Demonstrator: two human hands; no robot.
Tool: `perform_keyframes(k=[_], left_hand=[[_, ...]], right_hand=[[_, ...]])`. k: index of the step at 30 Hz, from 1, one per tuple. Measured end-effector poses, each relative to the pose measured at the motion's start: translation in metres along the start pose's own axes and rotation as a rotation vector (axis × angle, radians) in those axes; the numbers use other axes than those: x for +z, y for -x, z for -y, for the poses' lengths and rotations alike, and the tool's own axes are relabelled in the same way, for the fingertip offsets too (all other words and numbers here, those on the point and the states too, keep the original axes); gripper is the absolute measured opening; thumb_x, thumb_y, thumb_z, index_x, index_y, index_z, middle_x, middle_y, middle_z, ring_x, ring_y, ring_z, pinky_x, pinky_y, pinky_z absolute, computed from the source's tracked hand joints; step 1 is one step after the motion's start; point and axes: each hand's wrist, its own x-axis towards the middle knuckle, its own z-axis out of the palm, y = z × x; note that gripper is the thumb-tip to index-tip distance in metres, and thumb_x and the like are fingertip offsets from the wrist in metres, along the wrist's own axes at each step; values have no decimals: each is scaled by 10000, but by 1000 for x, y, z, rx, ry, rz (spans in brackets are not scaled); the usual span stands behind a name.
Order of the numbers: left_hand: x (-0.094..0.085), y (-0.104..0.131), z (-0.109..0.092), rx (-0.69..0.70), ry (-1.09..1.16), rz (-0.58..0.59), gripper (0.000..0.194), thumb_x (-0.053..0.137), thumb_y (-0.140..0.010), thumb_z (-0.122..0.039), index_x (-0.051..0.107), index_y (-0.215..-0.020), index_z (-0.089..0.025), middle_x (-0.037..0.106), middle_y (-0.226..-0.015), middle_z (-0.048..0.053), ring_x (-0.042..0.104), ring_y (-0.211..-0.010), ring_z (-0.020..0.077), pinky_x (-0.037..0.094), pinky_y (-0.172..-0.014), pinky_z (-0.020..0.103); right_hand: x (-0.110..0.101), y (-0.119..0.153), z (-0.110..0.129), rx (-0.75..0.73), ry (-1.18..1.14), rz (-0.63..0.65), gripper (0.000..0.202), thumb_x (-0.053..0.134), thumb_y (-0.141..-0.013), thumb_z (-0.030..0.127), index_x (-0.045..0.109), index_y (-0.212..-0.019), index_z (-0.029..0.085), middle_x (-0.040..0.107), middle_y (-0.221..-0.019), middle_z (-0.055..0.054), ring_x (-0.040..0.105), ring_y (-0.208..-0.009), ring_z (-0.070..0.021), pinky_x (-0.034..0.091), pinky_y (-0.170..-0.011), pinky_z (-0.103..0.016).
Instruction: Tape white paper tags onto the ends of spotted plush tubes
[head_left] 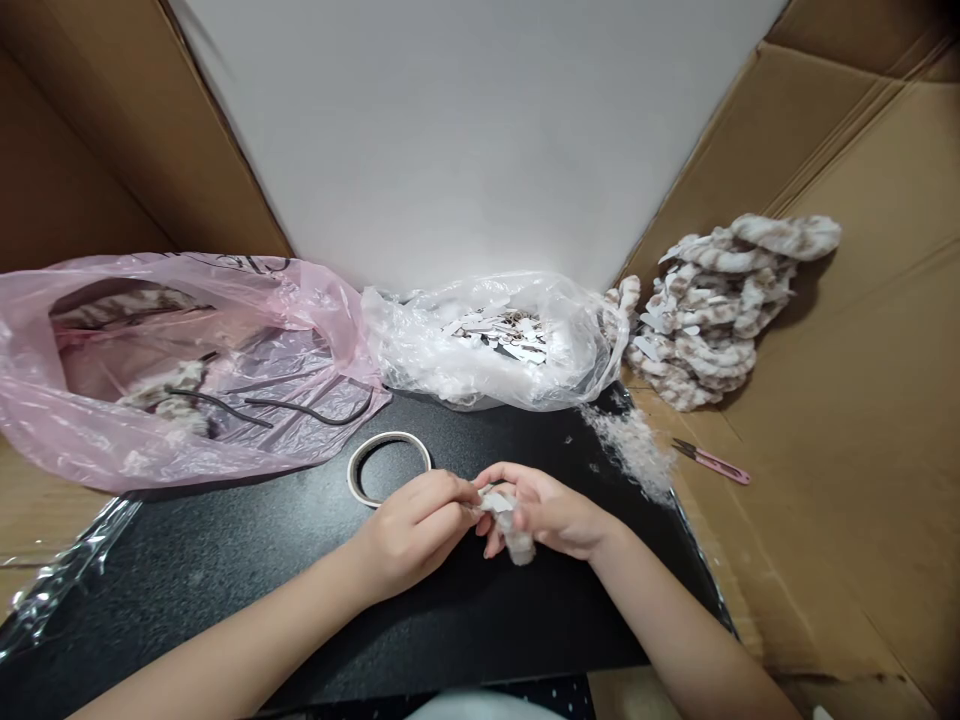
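Over the black tabletop [247, 590], my left hand [424, 520] pinches one end of a small fluffy pale fabric piece [519, 540]. My right hand [559, 510] is curled around the same piece, its fingertips against it. A white slip [499, 502] shows on top of the fluff, between the two hands. Part of the piece is hidden by my fingers. Just behind my left hand lies a roll of white tape [390, 437], flat on the tabletop.
A pink plastic bag [322, 290] with furry pieces and dark cords lies left. A clear bag [427, 370] holds many white tags. At right are a pile of white-brown fluffy strips [720, 300], loose fluff [634, 445] and pink thread snips [720, 465]. Cardboard walls [862, 400] flank the table.
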Motion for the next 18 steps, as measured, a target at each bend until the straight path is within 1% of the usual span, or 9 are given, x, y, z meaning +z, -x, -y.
perform_keyframes(k=[2, 4, 5, 6, 7, 9, 12, 15, 18], left_hand=[[-1, 0, 0, 24, -36, 15, 146, 544, -865, -27, 579, -876, -169, 667, -854, 71, 605, -747, 142, 504, -688, 254], [-2, 0, 1, 32, -77, 36, 144, 542, -870, -26, 573, -848, -165, 666, -839, 65, 589, -739, 144, 494, -681, 261], [-2, 0, 2, 38, -95, 53, 145, 540, -873, -27, 571, -838, -164, 666, -835, 63, 583, -740, 147, 492, -686, 267], [-3, 0, 2, 49, -108, 71, 145, 537, -875, -28, 571, -833, -162, 668, -837, 64, 581, -744, 150, 491, -693, 272], [-3, -1, 3, 62, -118, 85, 146, 534, -877, -28, 574, -831, -161, 669, -840, 66, 580, -745, 153, 489, -695, 276], [-4, -1, 4, 87, -130, 90, 144, 530, -882, -34, 580, -830, -158, 670, -844, 71, 581, -737, 158, 480, -684, 280], [-3, -2, 4, 98, -124, 77, 154, 503, -903, -59, 590, -833, -166, 669, -834, 68, 591, -722, 159, 476, -668, 279], [-1, -4, 0, 26, -160, 72, 166, 490, -908, -69, 591, -829, -175, 669, -822, 62, 607, -730, 156, 498, -697, 277], [2, -6, -5, -75, -205, 16, 160, 508, -893, -62, 581, -802, -171, 666, -814, 65, 608, -713, 144, 505, -689, 262]], right_hand=[[2, 0, 2, -103, 48, -145, 509, 749, -660, 608, 571, -867, 179, 622, -785, -19, 632, -659, -150, 501, -638, -281], [4, 1, 4, -291, 219, -348, 457, 669, -748, 611, 556, -688, 172, 562, -739, -10, 560, -656, -128, 464, -624, -252], [5, 2, 6, -368, 331, -410, 473, 655, -770, 595, 538, -607, 166, 529, -707, -6, 521, -644, -118, 440, -614, -240], [6, 3, 7, -412, 432, -433, 504, 639, -786, 590, 526, -547, 160, 501, -680, -4, 490, -630, -113, 418, -600, -235], [6, 4, 7, -420, 500, -427, 536, 615, -801, 597, 523, -511, 155, 484, -660, -5, 468, -614, -110, 399, -583, -237], [8, 6, 7, -356, 536, -377, 562, 559, -829, 615, 571, -521, 145, 471, -612, -1, 428, -567, -104, 362, -543, -242], [10, 6, 5, -258, 509, -377, 515, 599, -799, 600, 618, -576, 136, 457, -533, 20, 372, -512, -90, 306, -507, -240], [14, 6, 1, -248, 553, -430, 428, 662, -768, 517, 621, -571, 138, 458, -502, 29, 350, -504, -85, 273, -491, -234], [19, 5, -3, -280, 629, -499, 350, 643, -789, 427, 644, -590, 139, 476, -506, 25, 347, -500, -87, 260, -468, -229]])
